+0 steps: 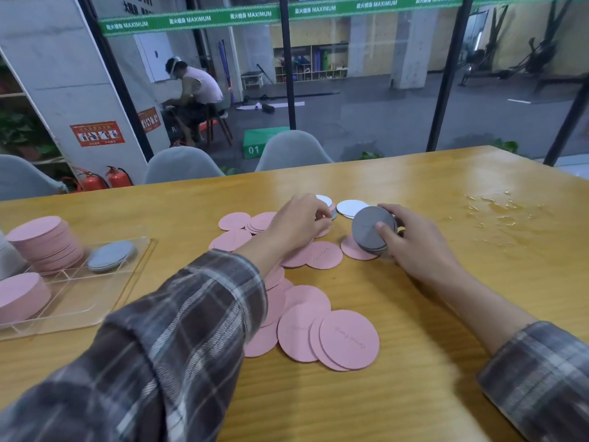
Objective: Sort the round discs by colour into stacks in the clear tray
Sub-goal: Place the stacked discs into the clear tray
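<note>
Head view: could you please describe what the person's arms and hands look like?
The left hand and right hand are bare: no gloves, rings or watch show. The left sleeve and right sleeve are plaid shirt sleeves in grey, brown and white, ending short of the wrists.

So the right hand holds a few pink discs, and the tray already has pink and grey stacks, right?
Not quite: in the head view the right hand holds grey discs, not pink. The clear tray does already hold pink stacks and a grey stack.

Left hand (296, 224) mostly hides grey disc (333, 214); near pink stack (19, 295) cropped at edge.
</note>
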The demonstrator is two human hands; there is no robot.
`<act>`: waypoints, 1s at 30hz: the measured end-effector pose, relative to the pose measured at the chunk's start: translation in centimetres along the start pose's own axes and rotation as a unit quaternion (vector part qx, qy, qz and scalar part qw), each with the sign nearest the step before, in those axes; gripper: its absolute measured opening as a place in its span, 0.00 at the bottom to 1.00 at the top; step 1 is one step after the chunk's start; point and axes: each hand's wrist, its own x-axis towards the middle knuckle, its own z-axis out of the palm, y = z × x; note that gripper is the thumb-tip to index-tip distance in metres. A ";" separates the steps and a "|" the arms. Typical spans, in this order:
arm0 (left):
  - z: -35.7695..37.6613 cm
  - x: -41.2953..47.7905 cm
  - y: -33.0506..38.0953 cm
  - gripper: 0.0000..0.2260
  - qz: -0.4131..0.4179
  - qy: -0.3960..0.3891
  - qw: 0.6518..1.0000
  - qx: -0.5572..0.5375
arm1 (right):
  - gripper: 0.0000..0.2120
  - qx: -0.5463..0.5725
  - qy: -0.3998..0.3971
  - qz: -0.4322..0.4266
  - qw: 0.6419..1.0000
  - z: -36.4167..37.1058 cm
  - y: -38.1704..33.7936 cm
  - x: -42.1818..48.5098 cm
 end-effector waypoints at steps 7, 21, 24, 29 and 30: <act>0.8 1.9 0.6 0.06 -0.018 0.014 0.996 0.088 | 0.17 0.004 -0.001 0.002 1.000 0.2 0.2 0.1; 0.8 1.0 0.1 0.07 0.034 0.015 0.986 0.162 | 0.17 0.012 -0.007 0.004 1.000 0.4 0.3 0.2; 0.5 0.1 -0.3 0.07 0.040 0.048 0.991 0.118 | 0.17 0.015 -0.006 0.004 1.000 0.5 0.3 0.2; -0.9 -2.3 -0.2 0.05 0.053 0.088 0.994 0.030 | 0.19 0.018 -0.014 0.003 1.000 0.5 0.1 0.1; -1.2 -2.8 -0.2 0.05 0.052 0.093 0.994 0.010 | 0.19 0.016 -0.017 0.002 1.000 0.5 0.1 0.0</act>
